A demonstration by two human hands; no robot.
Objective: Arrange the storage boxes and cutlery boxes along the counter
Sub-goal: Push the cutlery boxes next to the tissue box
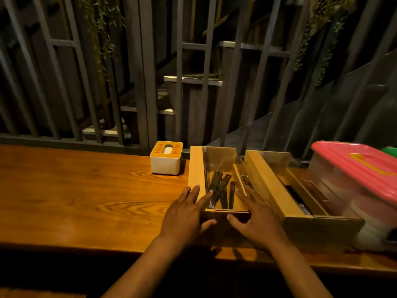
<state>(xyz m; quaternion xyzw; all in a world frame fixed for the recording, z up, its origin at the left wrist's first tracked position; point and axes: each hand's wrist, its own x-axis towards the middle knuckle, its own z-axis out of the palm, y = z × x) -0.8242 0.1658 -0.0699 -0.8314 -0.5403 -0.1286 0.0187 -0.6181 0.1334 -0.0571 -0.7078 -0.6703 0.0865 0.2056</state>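
Observation:
Two wooden cutlery boxes with clear lids stand side by side on the wooden counter point(75, 190). The left cutlery box point(196, 168) holds dark-handled cutlery point(223, 190). My left hand point(187, 214) lies on its near left corner, fingers spread on the lid and thumb on the front face. On its near right corner rests my right hand point(255, 218), placed the same way. The right cutlery box point(266, 186) sits angled, touching a clear storage box with a pink lid point(354, 166) at the far right.
A small white tissue box with an orange top point(165, 160) stands just left of the cutlery boxes, near the counter's back edge. A metal railing point(141, 82) runs behind the counter. Something green point(390, 150) peeks out behind the pink lid.

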